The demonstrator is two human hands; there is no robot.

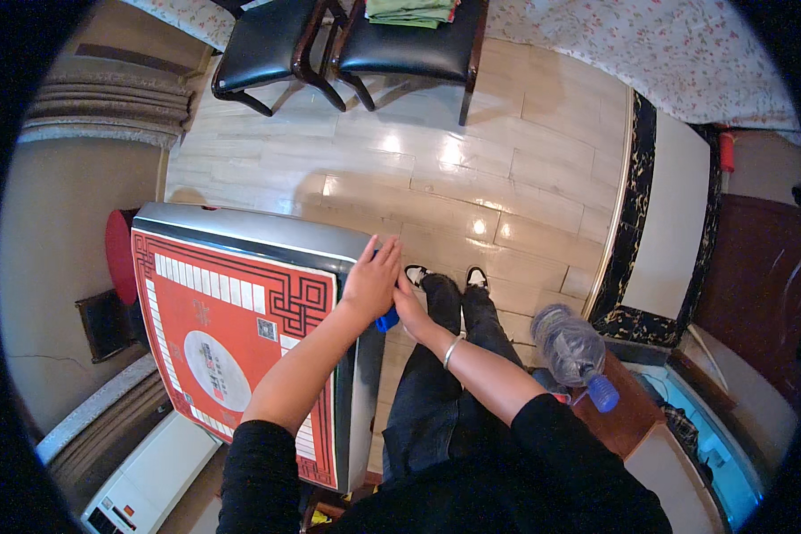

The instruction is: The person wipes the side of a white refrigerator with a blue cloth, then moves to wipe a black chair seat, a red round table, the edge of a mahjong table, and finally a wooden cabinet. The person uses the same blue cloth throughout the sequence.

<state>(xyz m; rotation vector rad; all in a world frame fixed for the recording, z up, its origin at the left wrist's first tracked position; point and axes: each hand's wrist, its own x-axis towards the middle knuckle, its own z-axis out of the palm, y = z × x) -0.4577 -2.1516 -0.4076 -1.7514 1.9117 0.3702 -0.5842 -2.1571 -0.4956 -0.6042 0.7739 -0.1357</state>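
Observation:
At the near right corner of a mahjong table (294,233), my two hands meet. My left hand (372,284) lies flat over the corner of the grey rim, fingers together and pointing away from me. My right hand (410,308), with a bangle on its wrist, presses against the left one from the side. Between them is a blue cloth (388,320); most of it is hidden under the palms, and a bit shows by the left fingers. A red mat (240,334) printed with white tile shapes, black borders and writing covers the tabletop.
Two chairs with black seats (400,50) stand across the tiled floor (454,180), one bearing folded green cloths (410,12). To my right are a large clear plastic bottle (569,344) with a blue cap and a brown wooden cabinet (617,400). A white appliance (153,477) stands lower left.

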